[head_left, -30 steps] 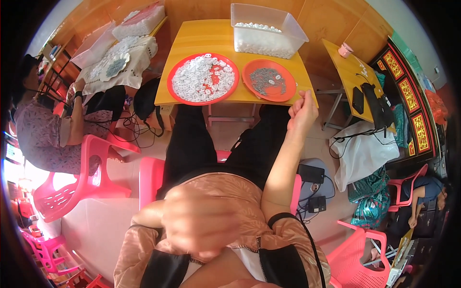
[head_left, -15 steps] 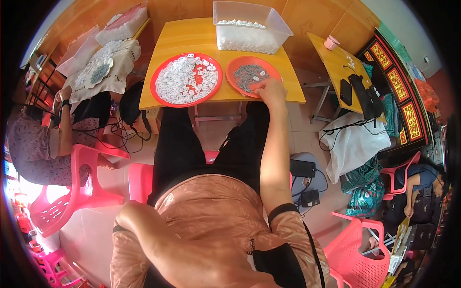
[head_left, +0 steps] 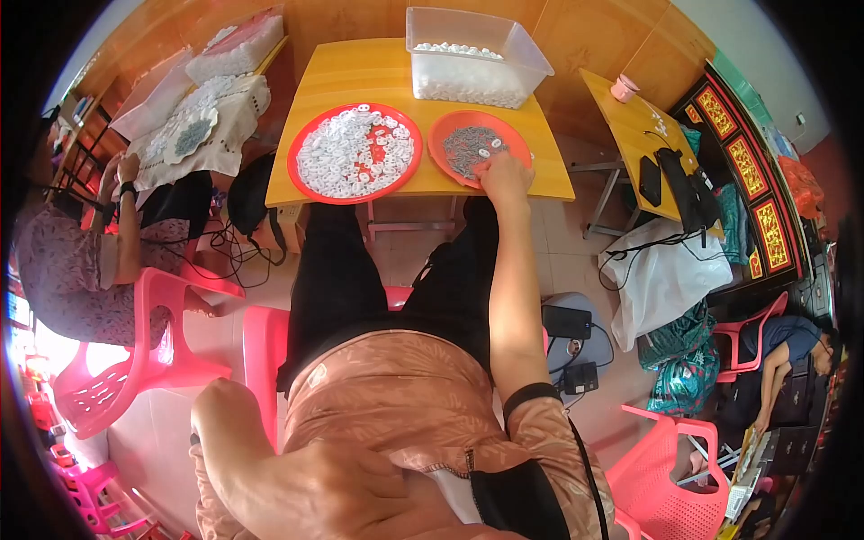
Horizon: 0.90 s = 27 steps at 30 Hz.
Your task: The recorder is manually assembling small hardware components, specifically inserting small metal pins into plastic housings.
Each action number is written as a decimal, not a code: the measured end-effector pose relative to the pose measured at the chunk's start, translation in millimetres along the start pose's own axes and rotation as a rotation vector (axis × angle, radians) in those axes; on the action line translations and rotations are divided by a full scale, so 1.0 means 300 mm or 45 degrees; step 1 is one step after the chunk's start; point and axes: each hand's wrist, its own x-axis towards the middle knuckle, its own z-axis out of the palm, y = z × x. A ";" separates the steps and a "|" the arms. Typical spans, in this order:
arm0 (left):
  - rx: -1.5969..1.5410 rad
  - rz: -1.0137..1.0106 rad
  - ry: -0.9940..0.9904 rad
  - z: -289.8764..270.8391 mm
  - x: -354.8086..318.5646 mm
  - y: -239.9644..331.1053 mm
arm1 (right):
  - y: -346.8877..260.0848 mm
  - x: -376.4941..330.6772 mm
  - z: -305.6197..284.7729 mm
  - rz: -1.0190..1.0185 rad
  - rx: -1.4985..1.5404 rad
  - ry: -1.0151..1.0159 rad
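My right hand [head_left: 504, 175] is stretched out to the far table, fingers curled down into the small red tray [head_left: 447, 155] of grey pieces [head_left: 468, 144] — those lie just left and beyond the fingertips. I can't tell what it grips. My left hand [head_left: 333, 490] rests near my lap, loosely closed.

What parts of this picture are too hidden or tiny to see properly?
- Right hand, head view: its fingertips curl down onto the smaller red tray, so any grip is hidden.
- Grey bits in that tray: too small to identify.
- Left hand: blurred, close to the lens, low in the frame.
- White pieces on the larger red tray: shapes too tiny to tell.
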 end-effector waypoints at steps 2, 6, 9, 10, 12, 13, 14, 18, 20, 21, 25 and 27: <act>0.134 0.006 -0.008 -0.007 -0.001 -0.003 | -0.005 -0.002 0.001 0.024 -0.025 0.001; 0.403 -0.006 -0.035 -0.009 0.016 0.018 | -0.023 -0.007 -0.019 -0.011 -0.017 -0.038; 0.779 -0.282 0.415 -0.012 -0.040 0.005 | -0.063 -0.009 -0.046 -0.036 -0.044 -0.083; 0.944 -0.378 0.623 -0.016 -0.071 -0.060 | -0.023 -0.012 -0.034 -0.006 -0.057 -0.071; 1.320 -0.653 1.076 -0.039 -0.101 -0.103 | -0.056 -0.005 -0.041 0.032 -0.122 -0.099; 0.116 -0.843 1.330 -0.101 -0.117 -0.186 | -0.054 -0.004 -0.033 0.024 -0.121 -0.099; 0.085 -1.091 1.403 -0.144 -0.136 -0.291 | -0.039 -0.004 -0.027 0.034 -0.114 -0.118; 0.441 -1.264 1.375 -0.219 -0.242 -0.617 | -0.030 0.000 -0.025 -0.002 -0.109 -0.148; 0.678 -1.254 1.304 -0.236 -0.273 -0.742 | -0.028 -0.001 -0.018 0.013 -0.097 -0.117; 0.910 -1.235 1.219 -0.245 -0.280 -0.798 | -0.026 -0.001 -0.016 0.035 -0.087 -0.085; 1.030 -1.214 1.048 -0.285 -0.293 -0.940 | -0.040 -0.011 -0.019 0.057 -0.017 -0.050; 1.059 -1.299 0.853 -0.304 -0.279 -0.980 | -0.014 -0.005 0.001 0.025 -0.003 0.021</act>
